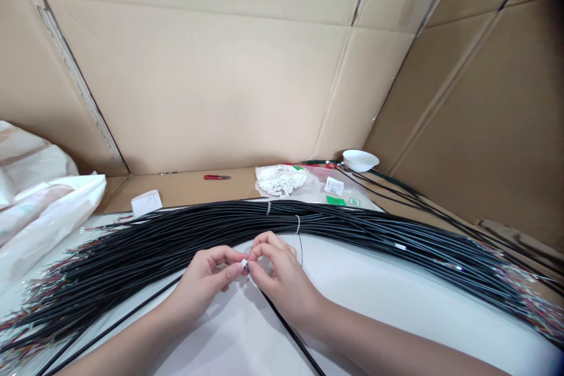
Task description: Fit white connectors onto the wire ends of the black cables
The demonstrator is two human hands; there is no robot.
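Observation:
Between the thumb and fingers of my left hand (pixel 211 273) is a small white connector (pixel 244 262). My right hand (pixel 277 273) is closed right beside it, pinching thin wires (pixel 248 271) that meet the connector; the exact contact is hidden by the fingertips. From under my right hand a black cable (pixel 293 335) runs down toward the near edge. Just beyond both hands lies a large bundle of black cables (pixel 211 220), held by thin ties, with coloured wire ends fanning out at both sides.
Behind the bundle, a clear plastic bag holds many white connectors (pixel 284 184). A white bowl (pixel 360 160) stands at the back right, and red-handled tweezers or snips (pixel 215 177) lie at the back. White plastic sheeting (pixel 57 205) is at left. Cardboard walls (pixel 198 82) enclose the white table.

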